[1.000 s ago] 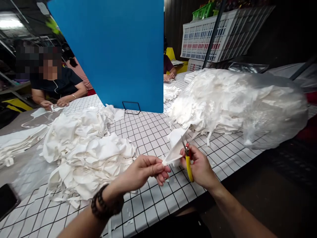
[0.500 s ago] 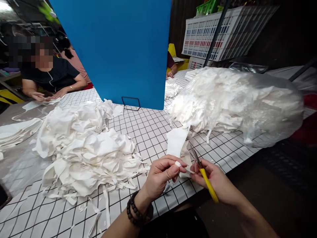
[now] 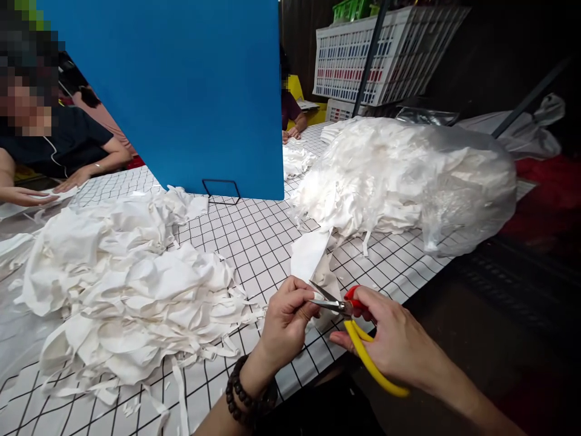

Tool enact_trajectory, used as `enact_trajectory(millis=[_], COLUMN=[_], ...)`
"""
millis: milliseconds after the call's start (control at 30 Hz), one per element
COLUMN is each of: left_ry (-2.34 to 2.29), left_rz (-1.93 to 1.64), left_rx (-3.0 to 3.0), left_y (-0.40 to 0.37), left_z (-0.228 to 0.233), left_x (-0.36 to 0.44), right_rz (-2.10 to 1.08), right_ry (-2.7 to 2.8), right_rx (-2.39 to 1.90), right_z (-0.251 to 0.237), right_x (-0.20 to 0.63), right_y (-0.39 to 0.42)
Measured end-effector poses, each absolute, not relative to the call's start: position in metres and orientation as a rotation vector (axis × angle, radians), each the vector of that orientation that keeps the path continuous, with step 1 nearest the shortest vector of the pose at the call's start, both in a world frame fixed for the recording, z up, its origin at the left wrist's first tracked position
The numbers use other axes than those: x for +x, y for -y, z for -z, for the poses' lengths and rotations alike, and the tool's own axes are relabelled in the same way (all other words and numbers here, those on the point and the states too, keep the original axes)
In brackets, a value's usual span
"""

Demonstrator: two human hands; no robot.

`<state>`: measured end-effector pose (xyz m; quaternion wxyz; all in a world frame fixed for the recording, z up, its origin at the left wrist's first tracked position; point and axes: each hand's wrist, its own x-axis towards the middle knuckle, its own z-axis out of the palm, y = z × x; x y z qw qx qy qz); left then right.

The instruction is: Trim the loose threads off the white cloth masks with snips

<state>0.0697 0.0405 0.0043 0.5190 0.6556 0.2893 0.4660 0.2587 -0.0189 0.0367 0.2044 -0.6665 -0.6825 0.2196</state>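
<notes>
- I can't read a single word, number, brand or sign anywhere in here from where I'm standing.
</notes>
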Motion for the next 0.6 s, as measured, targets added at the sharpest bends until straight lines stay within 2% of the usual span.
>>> enact_trajectory(millis=[600], left_ry=[-0.708], left_rz=[-1.059], left_rx=[1.597], left_y=[-0.0413], left_z=[-0.0014], left_x=[0.0690], right_rz=[-0.562], right_ry=[1.929], right_rx=[-1.907], right_z=[-0.0415], right_x=[0.2545], right_y=[0.0193])
